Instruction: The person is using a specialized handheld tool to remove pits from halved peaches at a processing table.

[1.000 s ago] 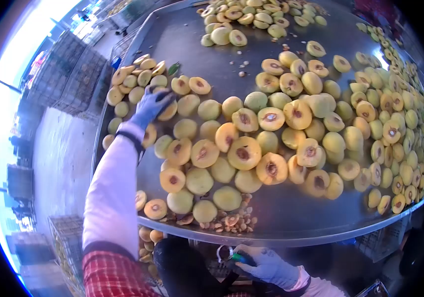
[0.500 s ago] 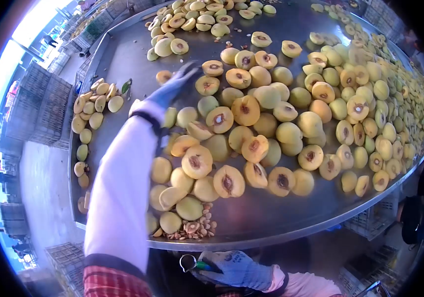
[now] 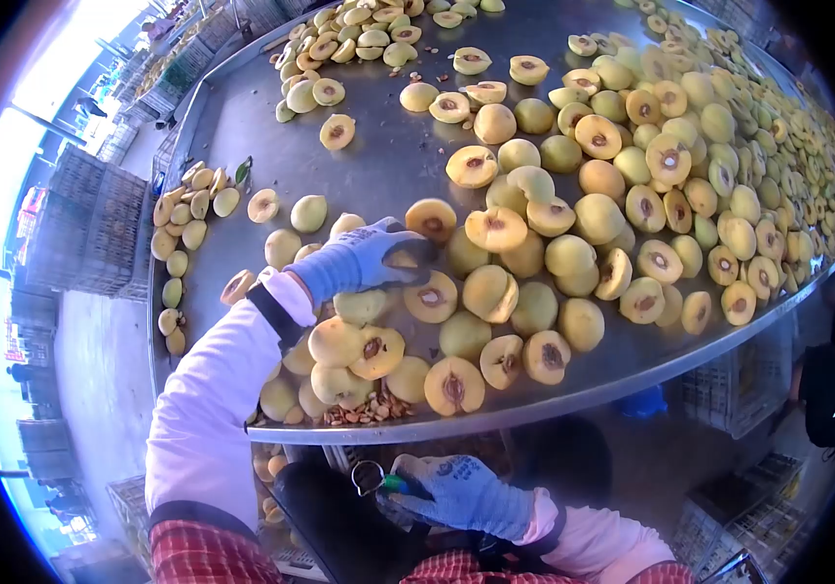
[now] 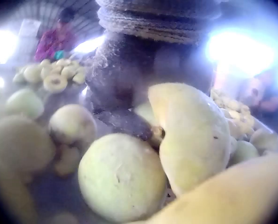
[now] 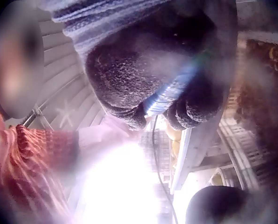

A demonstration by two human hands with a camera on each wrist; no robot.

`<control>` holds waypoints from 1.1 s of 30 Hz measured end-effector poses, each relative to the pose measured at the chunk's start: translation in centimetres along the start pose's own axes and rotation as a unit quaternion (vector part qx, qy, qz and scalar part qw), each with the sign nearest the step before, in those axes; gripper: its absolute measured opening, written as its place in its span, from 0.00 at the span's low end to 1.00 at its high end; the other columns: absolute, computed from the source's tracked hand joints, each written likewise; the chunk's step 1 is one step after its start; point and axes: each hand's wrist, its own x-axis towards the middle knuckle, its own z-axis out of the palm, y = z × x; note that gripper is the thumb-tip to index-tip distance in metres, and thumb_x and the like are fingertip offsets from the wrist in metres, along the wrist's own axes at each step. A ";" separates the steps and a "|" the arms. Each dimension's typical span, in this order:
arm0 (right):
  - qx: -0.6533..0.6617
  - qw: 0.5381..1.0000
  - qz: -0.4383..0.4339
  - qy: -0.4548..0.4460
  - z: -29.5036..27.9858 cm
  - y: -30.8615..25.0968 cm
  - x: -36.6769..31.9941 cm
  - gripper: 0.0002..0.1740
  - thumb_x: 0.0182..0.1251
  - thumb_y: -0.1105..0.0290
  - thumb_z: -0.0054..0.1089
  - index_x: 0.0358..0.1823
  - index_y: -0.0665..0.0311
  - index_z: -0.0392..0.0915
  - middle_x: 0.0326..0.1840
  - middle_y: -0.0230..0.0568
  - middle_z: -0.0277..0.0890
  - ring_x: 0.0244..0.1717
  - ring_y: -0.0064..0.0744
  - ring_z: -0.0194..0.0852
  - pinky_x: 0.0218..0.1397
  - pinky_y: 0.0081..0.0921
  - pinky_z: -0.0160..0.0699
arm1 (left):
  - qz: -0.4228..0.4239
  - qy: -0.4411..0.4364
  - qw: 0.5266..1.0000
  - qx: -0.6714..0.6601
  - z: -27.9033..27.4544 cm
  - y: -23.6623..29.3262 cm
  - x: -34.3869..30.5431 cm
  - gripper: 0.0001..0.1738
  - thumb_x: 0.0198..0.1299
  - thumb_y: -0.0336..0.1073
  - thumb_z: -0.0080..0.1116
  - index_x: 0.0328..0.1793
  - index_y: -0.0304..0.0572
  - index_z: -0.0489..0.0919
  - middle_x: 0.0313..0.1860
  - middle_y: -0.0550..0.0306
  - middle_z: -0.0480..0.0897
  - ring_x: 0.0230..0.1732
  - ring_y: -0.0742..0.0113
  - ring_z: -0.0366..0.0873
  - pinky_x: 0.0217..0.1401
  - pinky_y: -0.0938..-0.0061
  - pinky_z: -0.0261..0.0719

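My left hand (image 3: 369, 258), in a blue glove with dark fingers, rests among halved yellow-green fruits on the metal table (image 3: 261, 117). Its fingers reach over the fruit beside a cut half (image 3: 431, 297). In the left wrist view, the dark glove (image 4: 129, 79) lies behind a pale half (image 4: 190, 130) and a round fruit (image 4: 121, 177); some fingertips are hidden. Below the table edge, my gloved right hand (image 3: 471, 496) grips a green-handled tool (image 3: 395, 483) with a metal ring (image 3: 368, 477). The right wrist view shows that glove (image 5: 148, 70) curled round the blurred handle (image 5: 171, 91).
Large piles of halves (image 3: 729, 165) cover the table's right side, with another pile (image 3: 359, 34) at the back. Small pits (image 3: 371, 409) lie by the near edge. Stacked crates (image 3: 86, 224) stand left, and a crate (image 3: 734, 389) stands below the table at right.
My left hand has moved from the left fruits across the table, then back nearer the front edge. Halves beside it have shifted. The right hand keeps its grip on the tool.
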 end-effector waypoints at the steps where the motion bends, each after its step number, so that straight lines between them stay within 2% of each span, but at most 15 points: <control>1: -0.016 1.000 -0.001 0.003 0.3 0.1 -0.3 0.22 0.67 0.47 0.53 0.38 0.62 0.69 0.27 0.48 0.76 0.30 0.51 0.78 0.32 0.42 0.74 | -0.027 0.007 0.999 0.043 -0.3 1.3 -0.8 0.29 0.55 0.46 0.64 0.64 0.58 0.73 0.52 0.46 0.74 0.51 0.47 0.75 0.56 0.61 0.74; 5: -0.023 1.000 -0.001 0.014 1.4 0.0 -1.5 0.22 0.67 0.47 0.52 0.39 0.62 0.69 0.28 0.50 0.77 0.32 0.53 0.78 0.34 0.44 0.74 | -0.069 0.026 0.994 0.076 1.3 3.1 -2.7 0.34 0.52 0.52 0.63 0.66 0.58 0.68 0.51 0.44 0.75 0.51 0.44 0.77 0.54 0.57 0.75; 10: -0.048 0.996 0.013 0.070 1.5 0.2 -3.0 0.22 0.66 0.48 0.53 0.42 0.62 0.71 0.31 0.54 0.77 0.36 0.57 0.78 0.38 0.46 0.74 | -0.104 0.248 0.961 0.057 2.1 7.7 -7.1 0.20 0.51 0.45 0.65 0.50 0.49 0.79 0.43 0.47 0.78 0.45 0.47 0.78 0.49 0.60 0.75; 12: 0.079 0.990 0.021 0.118 1.2 0.6 -3.6 0.16 0.68 0.57 0.55 0.45 0.62 0.72 0.27 0.45 0.75 0.30 0.40 0.78 0.34 0.34 0.74 | -0.081 0.337 0.938 -0.023 1.0 10.5 -9.7 0.18 0.52 0.44 0.63 0.48 0.47 0.80 0.42 0.45 0.79 0.44 0.47 0.78 0.48 0.59 0.75; 14: 0.288 0.940 0.041 0.180 1.2 1.4 -4.0 0.10 0.71 0.63 0.54 0.45 0.62 0.73 0.26 0.35 0.74 0.27 0.24 0.75 0.29 0.21 0.71 | -0.023 0.407 0.908 -0.101 1.5 13.0 -12.3 0.15 0.52 0.40 0.62 0.45 0.43 0.81 0.39 0.44 0.80 0.42 0.49 0.77 0.48 0.61 0.75; 16: 0.491 0.840 0.090 0.212 0.4 -0.4 -5.2 0.10 0.71 0.67 0.54 0.48 0.63 0.74 0.28 0.32 0.73 0.25 0.16 0.71 0.25 0.13 0.68 | -0.040 0.369 0.890 -0.265 4.8 14.4 -14.8 0.15 0.56 0.33 0.60 0.48 0.33 0.80 0.41 0.49 0.81 0.45 0.62 0.78 0.50 0.72 0.75; 19: 0.526 0.811 0.039 0.251 1.0 -2.6 -6.6 0.14 0.71 0.68 0.55 0.54 0.66 0.72 0.35 0.32 0.76 0.32 0.19 0.75 0.33 0.15 0.74 | -0.044 0.302 0.832 -0.464 7.8 20.1 -18.4 0.15 0.63 0.33 0.56 0.53 0.30 0.78 0.42 0.55 0.80 0.45 0.71 0.75 0.51 0.74 0.73; 20: 0.525 0.810 -0.004 0.260 2.1 -2.3 -6.6 0.18 0.70 0.69 0.55 0.57 0.68 0.71 0.43 0.35 0.77 0.42 0.23 0.77 0.46 0.20 0.77 | -0.017 0.343 0.829 -0.442 9.4 21.5 -18.7 0.16 0.65 0.34 0.55 0.54 0.30 0.78 0.44 0.55 0.81 0.45 0.70 0.76 0.53 0.74 0.73; 21: 0.553 0.788 0.002 0.272 3.2 -2.1 -7.0 0.16 0.69 0.68 0.57 0.55 0.66 0.71 0.38 0.33 0.76 0.34 0.21 0.75 0.36 0.19 0.74 | 0.006 0.384 0.822 -0.420 10.9 22.7 -19.1 0.16 0.66 0.35 0.53 0.55 0.30 0.78 0.45 0.56 0.81 0.46 0.70 0.76 0.54 0.74 0.73; 22: 0.578 0.766 0.006 0.283 3.9 -2.0 -7.3 0.15 0.68 0.67 0.59 0.52 0.64 0.72 0.33 0.31 0.76 0.26 0.19 0.72 0.27 0.17 0.70 | -0.057 0.346 0.748 -0.563 11.4 23.7 -19.8 0.18 0.69 0.39 0.50 0.54 0.30 0.78 0.49 0.54 0.81 0.49 0.70 0.76 0.58 0.75 0.71; 24: 0.632 0.722 0.008 0.281 4.5 -2.6 -8.4 0.13 0.67 0.67 0.61 0.49 0.63 0.73 0.31 0.30 0.75 0.22 0.18 0.71 0.22 0.16 0.70 | 0.010 0.403 0.739 -0.540 13.9 25.3 -20.7 0.26 0.70 0.47 0.48 0.62 0.31 0.73 0.57 0.50 0.78 0.56 0.66 0.74 0.64 0.72 0.68; 25: 0.658 0.699 0.009 0.280 4.8 -2.9 -9.0 0.12 0.67 0.67 0.62 0.48 0.62 0.74 0.30 0.29 0.75 0.20 0.17 0.71 0.19 0.16 0.69 | 0.024 0.411 0.672 -0.616 15.2 26.1 -20.6 0.29 0.70 0.49 0.48 0.65 0.31 0.70 0.59 0.49 0.76 0.58 0.65 0.73 0.65 0.71 0.67; 27: 0.689 0.670 0.039 0.275 5.0 -4.2 -10.0 0.12 0.66 0.68 0.62 0.48 0.62 0.74 0.31 0.29 0.75 0.22 0.17 0.72 0.22 0.15 0.72 | 0.006 0.438 0.706 -0.557 16.4 27.3 -21.1 0.31 0.71 0.52 0.45 0.68 0.32 0.67 0.61 0.50 0.74 0.60 0.64 0.71 0.67 0.70 0.65; 30: 0.496 0.823 0.019 0.274 7.0 -2.3 -11.1 0.10 0.67 0.68 0.61 0.46 0.63 0.74 0.33 0.31 0.77 0.31 0.19 0.75 0.30 0.18 0.71 | -0.082 0.481 0.754 -0.439 16.1 28.3 -21.8 0.29 0.74 0.52 0.35 0.61 0.32 0.73 0.54 0.53 0.78 0.52 0.64 0.76 0.58 0.70 0.72; 33: 0.221 0.941 0.033 0.255 6.2 -3.6 -13.5 0.10 0.66 0.68 0.60 0.43 0.66 0.73 0.30 0.42 0.77 0.32 0.30 0.79 0.33 0.26 0.72 | -0.079 0.413 0.697 -0.581 17.7 26.3 -22.9 0.27 0.70 0.52 0.47 0.60 0.34 0.74 0.51 0.55 0.79 0.50 0.69 0.76 0.56 0.74 0.74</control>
